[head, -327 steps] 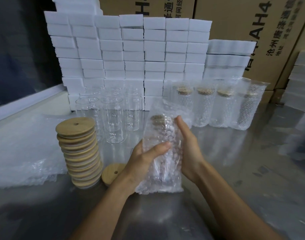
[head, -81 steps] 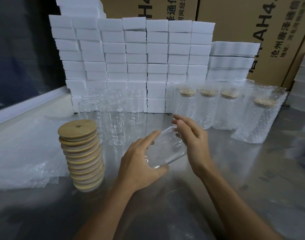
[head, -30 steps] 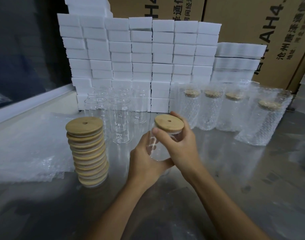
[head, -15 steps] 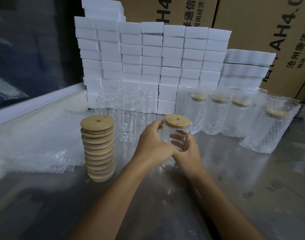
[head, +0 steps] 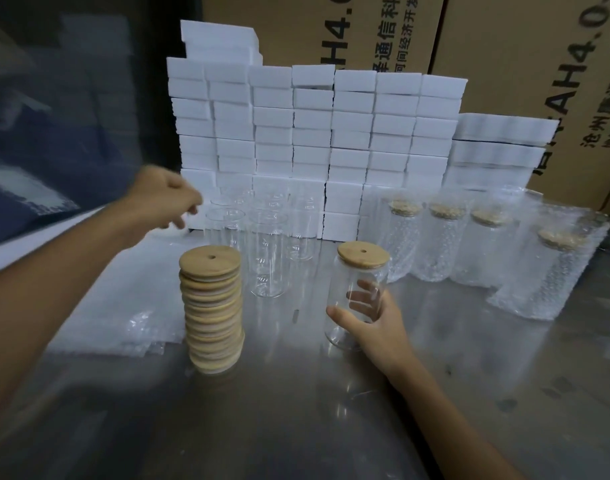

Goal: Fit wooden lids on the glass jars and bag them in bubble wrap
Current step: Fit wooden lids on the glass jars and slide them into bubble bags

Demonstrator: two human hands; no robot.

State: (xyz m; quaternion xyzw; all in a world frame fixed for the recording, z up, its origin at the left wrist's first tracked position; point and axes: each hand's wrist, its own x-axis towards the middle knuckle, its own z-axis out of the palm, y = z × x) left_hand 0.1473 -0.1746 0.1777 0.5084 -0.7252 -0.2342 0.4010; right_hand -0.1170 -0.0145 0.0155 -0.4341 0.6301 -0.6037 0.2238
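My right hand [head: 376, 323] grips a clear glass jar [head: 352, 299] standing upright on the steel table [head: 296, 410]; a round wooden lid [head: 363, 255] sits on its mouth. My left hand [head: 165, 199] is blurred, raised over the far left, above the flat pile of bubble wrap bags [head: 123, 299], fingers loosely curled and holding nothing. A tall stack of wooden lids [head: 212, 310] stands left of the jar. Several bare glass jars [head: 265, 251] stand behind the stack. Several lidded jars in bubble wrap [head: 442, 244] line the right.
A wall of white boxes [head: 314, 140] rises behind the jars, with brown cartons [head: 504, 64] behind it. One wrapped jar [head: 553, 271] stands nearer at the far right. A white ledge [head: 37, 247] borders the table on the left.
My left hand has let go of the lidded jar and swung up and left over the bubble wrap pile. My right hand now holds the jar alone, standing on the table.
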